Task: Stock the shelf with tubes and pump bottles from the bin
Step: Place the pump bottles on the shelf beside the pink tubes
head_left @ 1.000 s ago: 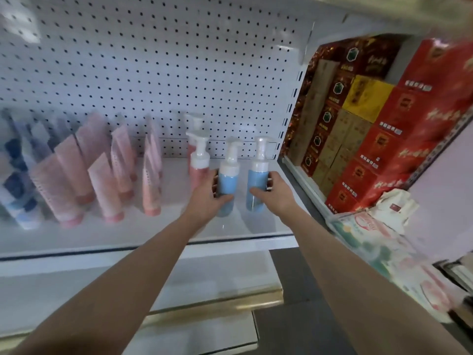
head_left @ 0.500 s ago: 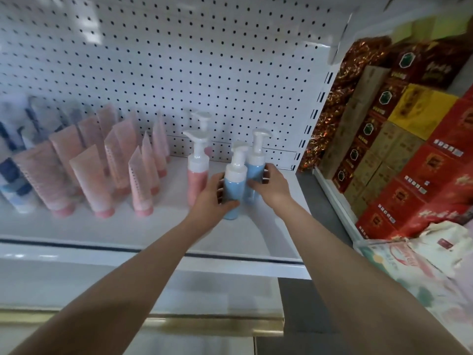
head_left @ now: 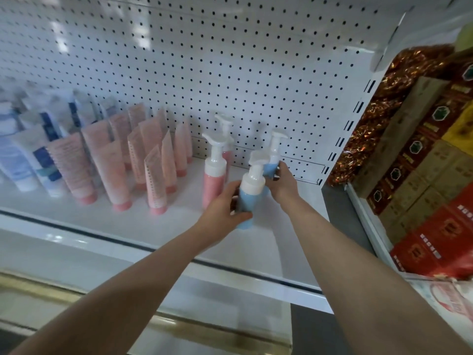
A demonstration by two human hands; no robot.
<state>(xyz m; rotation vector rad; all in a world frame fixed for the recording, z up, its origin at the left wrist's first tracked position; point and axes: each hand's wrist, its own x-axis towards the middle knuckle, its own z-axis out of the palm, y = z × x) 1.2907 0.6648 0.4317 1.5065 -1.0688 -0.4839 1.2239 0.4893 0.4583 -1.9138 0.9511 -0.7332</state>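
My left hand [head_left: 222,210] grips a blue pump bottle [head_left: 249,193] with a white pump, standing on the white shelf [head_left: 179,226]. Behind it my right hand [head_left: 281,182] holds a second blue pump bottle [head_left: 272,160] nearer the pegboard. To their left stand two pink pump bottles, the front one [head_left: 213,175] and one behind it [head_left: 226,139]. Further left, several pink tubes [head_left: 112,167] stand cap-down, and white and blue tubes [head_left: 33,155] fill the far left.
A white pegboard wall [head_left: 204,60] backs the shelf. To the right, the neighbouring bay holds stacked red and brown boxes [head_left: 422,175] and shiny orange packets [head_left: 371,119]. A lower shelf with a gold edge strip [head_left: 204,329] lies below.
The two blue bottles went from side by side to one behind the other: my right hand pushed its bottle back towards the pegboard, while my left hand kept the front one. The view shifted right.
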